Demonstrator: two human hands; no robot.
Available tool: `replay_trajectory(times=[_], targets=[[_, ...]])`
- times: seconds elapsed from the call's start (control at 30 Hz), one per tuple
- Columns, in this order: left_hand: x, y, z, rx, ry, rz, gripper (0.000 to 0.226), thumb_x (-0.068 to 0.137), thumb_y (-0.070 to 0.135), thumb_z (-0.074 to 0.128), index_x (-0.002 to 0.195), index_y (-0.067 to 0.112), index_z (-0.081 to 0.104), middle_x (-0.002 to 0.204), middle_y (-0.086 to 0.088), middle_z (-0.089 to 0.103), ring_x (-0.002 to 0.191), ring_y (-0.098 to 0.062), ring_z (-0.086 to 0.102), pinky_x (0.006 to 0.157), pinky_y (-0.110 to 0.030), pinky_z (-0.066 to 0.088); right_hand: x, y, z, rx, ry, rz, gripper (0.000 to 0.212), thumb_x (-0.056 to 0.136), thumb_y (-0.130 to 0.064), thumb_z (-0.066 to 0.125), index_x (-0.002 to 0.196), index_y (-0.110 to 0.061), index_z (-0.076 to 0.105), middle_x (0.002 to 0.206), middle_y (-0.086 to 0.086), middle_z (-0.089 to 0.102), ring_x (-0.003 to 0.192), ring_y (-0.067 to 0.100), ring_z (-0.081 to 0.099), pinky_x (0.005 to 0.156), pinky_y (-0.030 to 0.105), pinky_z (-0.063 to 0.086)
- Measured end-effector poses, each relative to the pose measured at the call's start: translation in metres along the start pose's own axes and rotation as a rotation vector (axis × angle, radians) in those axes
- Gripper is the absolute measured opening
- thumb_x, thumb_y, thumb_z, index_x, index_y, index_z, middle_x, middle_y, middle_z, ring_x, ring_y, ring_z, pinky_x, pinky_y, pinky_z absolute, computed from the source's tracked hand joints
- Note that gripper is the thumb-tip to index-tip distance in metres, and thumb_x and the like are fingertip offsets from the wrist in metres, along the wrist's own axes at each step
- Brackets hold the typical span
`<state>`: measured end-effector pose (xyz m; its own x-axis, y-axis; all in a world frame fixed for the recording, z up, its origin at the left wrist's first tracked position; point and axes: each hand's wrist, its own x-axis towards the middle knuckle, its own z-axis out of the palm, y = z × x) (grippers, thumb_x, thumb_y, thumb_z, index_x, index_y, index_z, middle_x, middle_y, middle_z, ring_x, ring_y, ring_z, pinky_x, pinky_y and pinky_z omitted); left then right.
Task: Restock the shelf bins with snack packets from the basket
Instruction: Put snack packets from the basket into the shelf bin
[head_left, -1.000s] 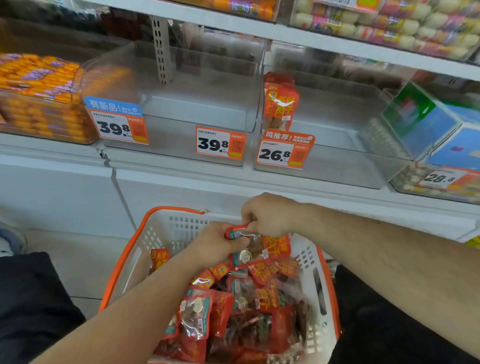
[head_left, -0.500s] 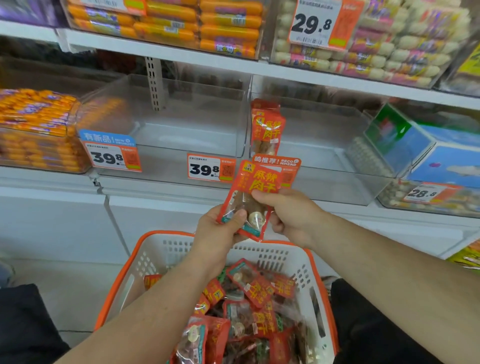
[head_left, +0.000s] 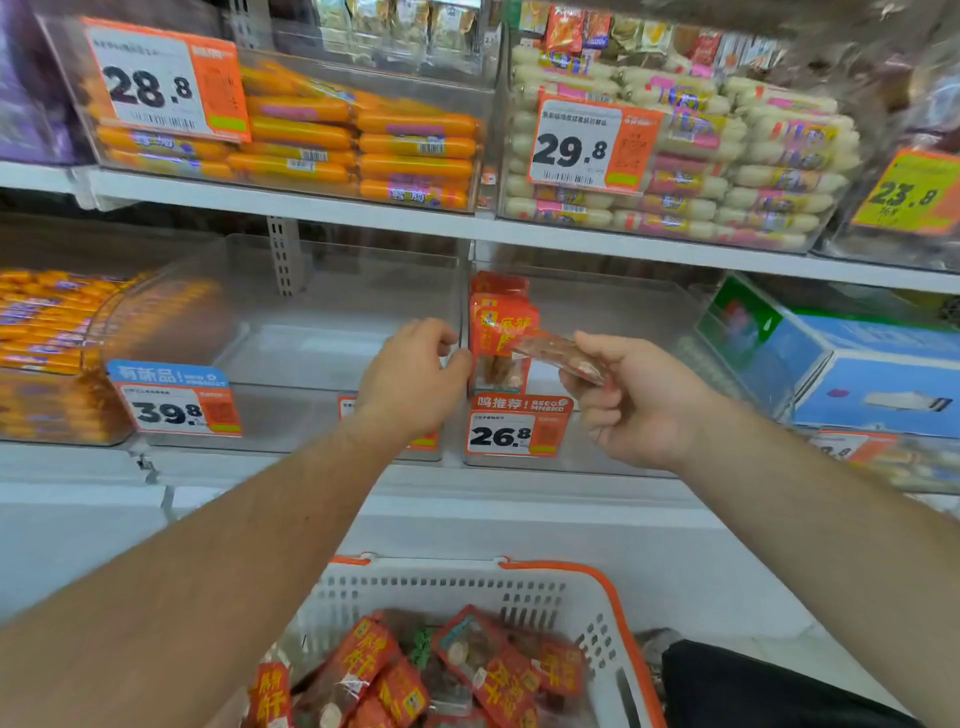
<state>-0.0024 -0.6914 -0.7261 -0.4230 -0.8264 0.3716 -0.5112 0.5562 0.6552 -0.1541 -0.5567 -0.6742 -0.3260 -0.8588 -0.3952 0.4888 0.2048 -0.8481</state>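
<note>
Your right grip (head_left: 641, 400) pinches a snack packet (head_left: 558, 356), held flat above the front edge of the clear bin (head_left: 597, 312) tagged 26.8. Your left grip (head_left: 413, 376) hangs loosely curled and holds nothing, at the wall between that bin and the neighbouring one. Upright red packets (head_left: 498, 332) stand at the bin's left front corner. The basket (head_left: 519, 587) sits below the shelf with more packets.

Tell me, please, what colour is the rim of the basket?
Orange, on a white basket; the head view shows it along the right edge.
</note>
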Motion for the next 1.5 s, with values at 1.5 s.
replay_trajectory(times=[1.5], targets=[[0.011,-0.011,0.032,0.479,-0.153,0.054,0.056,0.1,0.057,0.014,0.136,0.021,0.037,0.121,-0.004,0.061,0.104,-0.024,0.062,0.084,-0.038,0.049,0.173,0.007,-0.003,-0.898,0.284,-0.186,0.03,0.084,-0.032,0.076,0.101,-0.009,0.067,0.088,0.005,0.073,0.077,0.017,0.073,0.081,0.036,0.059]])
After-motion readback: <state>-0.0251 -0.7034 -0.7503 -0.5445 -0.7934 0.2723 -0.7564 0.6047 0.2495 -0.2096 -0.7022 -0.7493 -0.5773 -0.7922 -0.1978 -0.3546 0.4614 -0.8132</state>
